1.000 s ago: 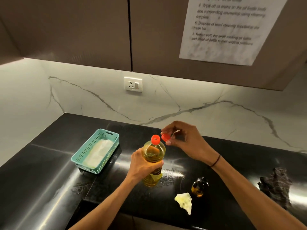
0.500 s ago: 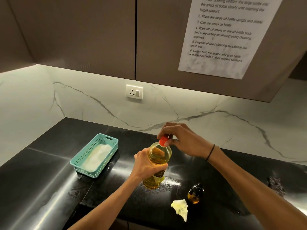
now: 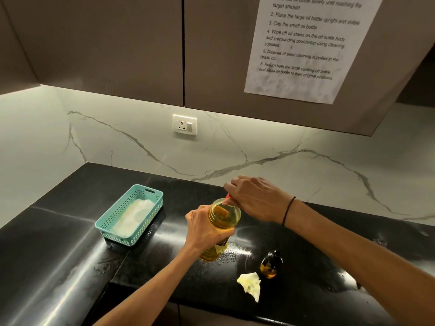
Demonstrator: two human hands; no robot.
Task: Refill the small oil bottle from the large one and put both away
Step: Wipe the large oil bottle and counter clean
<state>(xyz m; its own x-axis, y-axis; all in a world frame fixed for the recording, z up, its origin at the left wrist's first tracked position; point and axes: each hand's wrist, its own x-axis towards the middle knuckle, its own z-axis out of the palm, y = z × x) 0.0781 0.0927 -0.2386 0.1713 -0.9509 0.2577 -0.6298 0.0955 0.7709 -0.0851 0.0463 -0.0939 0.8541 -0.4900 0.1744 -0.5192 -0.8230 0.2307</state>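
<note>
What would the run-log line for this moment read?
left hand: grips large oil bottle upright | right hand: on red cap | small oil bottle: on counter, untouched

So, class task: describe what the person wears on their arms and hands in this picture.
Both forearms are bare, with no sleeves in view. The left hand wears no gloves, rings or bands that I can see. The right hand is also ungloved; a thin dark band circles its wrist.
</note>
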